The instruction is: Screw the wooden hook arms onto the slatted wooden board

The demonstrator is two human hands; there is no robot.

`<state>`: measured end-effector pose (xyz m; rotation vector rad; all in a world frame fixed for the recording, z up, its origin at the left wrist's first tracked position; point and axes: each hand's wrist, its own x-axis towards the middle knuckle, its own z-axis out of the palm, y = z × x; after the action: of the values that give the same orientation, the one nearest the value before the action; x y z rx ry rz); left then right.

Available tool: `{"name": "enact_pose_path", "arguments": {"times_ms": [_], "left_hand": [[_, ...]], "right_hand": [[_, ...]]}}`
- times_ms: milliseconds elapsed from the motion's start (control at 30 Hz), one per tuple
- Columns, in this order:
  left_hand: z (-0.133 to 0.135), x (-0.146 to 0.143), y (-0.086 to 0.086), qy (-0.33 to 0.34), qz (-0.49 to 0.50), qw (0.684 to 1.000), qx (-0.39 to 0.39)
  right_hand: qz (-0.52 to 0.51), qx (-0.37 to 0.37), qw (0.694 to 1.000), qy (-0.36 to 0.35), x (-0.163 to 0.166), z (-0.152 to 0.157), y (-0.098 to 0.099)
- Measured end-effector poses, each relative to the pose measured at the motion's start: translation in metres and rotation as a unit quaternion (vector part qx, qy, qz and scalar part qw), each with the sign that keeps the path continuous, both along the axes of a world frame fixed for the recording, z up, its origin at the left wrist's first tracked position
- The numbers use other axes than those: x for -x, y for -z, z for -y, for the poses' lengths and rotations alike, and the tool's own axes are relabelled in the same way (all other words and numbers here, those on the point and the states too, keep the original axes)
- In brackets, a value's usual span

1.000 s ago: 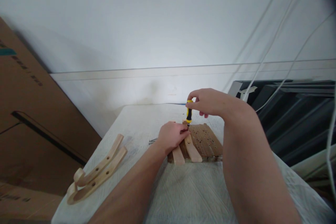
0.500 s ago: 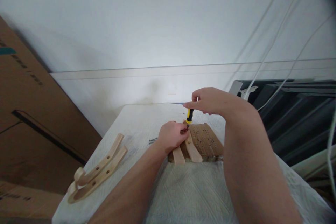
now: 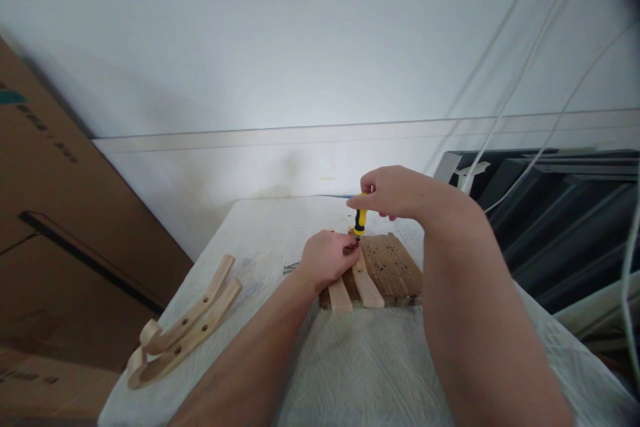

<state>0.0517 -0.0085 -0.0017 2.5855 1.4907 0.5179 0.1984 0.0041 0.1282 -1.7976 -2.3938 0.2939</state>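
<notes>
My right hand point(image 3: 390, 191) is closed round the top of a yellow-and-black screwdriver point(image 3: 359, 220), which points down at a wooden strip point(image 3: 367, 285). My left hand point(image 3: 330, 257) presses on that strip near the screwdriver's tip, fingers bent, and covers the strip's far end. A screw under the tip is too small to make out. Just left of it lies a second wooden strip point(image 3: 341, 296), partly under my left hand. Both strips rest on a brown corrugated cardboard pad point(image 3: 393, 263) pitted with small holes.
Two curved wooden pieces with holes point(image 3: 200, 330) lie on the left of the covered table point(image 3: 365, 367). Several screws point(image 3: 291, 268) lie beside my left wrist. A large cardboard box point(image 3: 65, 213) stands at left. Dark metal panels point(image 3: 575, 213) and white cables point(image 3: 530, 60) are at right.
The screwdriver's handle has turned, its yellow and black parts now facing differently. My left hand keeps its place on the wooden strip. The view has shifted very slightly.
</notes>
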Motion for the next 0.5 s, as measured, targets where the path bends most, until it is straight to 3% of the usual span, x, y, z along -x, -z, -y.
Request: {"name": "enact_pose_path", "arguments": {"times_ms": [300,500], "left_hand": [[0.0005,0.0001,-0.0019,0.006,0.01,1.0,0.015],[0.0002,0.0015,-0.0009,0.012,-0.007,1.0,-0.005]], "right_hand": [[-0.051,0.038,0.997,-0.051,-0.0043,-0.0003,0.0012],[-0.002,0.009,1.0,0.002,-0.0061,-0.0021,0.0006]]}}
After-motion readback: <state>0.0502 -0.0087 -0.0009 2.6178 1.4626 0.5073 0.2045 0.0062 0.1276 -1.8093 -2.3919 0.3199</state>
